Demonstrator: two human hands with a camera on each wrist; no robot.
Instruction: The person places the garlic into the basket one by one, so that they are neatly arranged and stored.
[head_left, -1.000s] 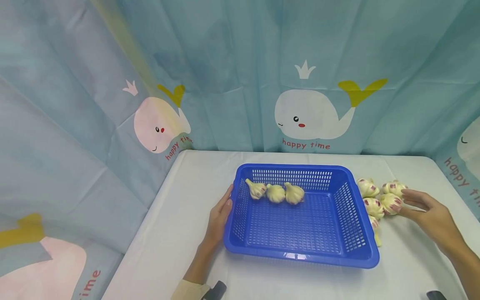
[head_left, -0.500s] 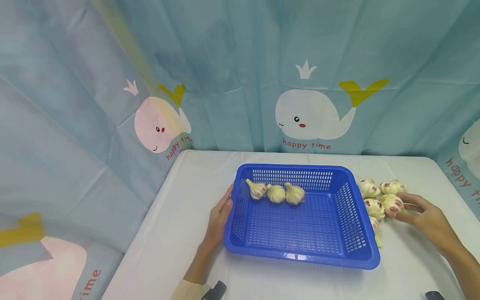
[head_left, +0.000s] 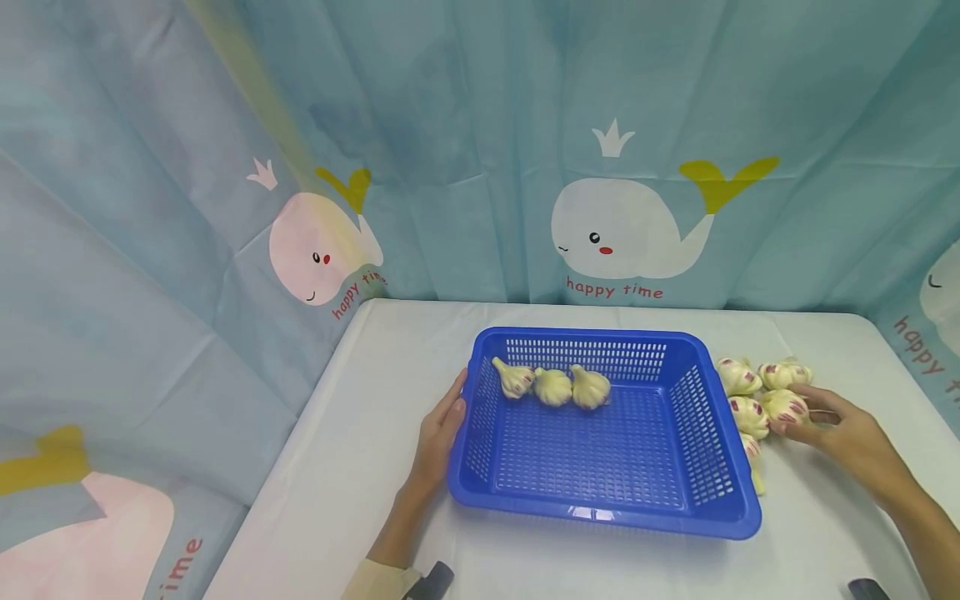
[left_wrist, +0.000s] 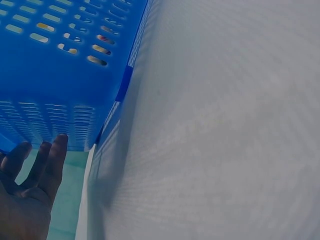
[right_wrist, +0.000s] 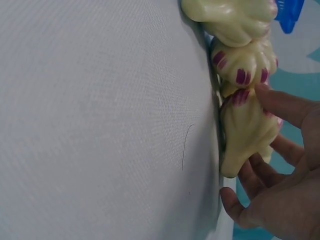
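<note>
My left hand (head_left: 435,442) rests against the outer left side of a blue plastic basket (head_left: 592,512), its extended fingers touching the wall in the left wrist view. Three garlic bulbs (head_left: 552,387) lie in a row at the far left inside the basket. Right of the basket, my right hand (head_left: 858,442) grips a garlic bulb (head_left: 784,407) on the table, thumb on the near side. In the right wrist view the thumb presses this garlic bulb (right_wrist: 247,125) while other fingers reach behind it, partly hidden.
Several more garlic bulbs (head_left: 748,417) cluster against the basket's right side, one partly under its rim. A white cloth covers the table (head_left: 345,450). A blue curtain (head_left: 465,167) with whale prints hangs behind and to the left.
My right hand has moved slightly left, and its thumb and fingers have closed around the garlic bulb. The left hand and the basket have stayed in place.
</note>
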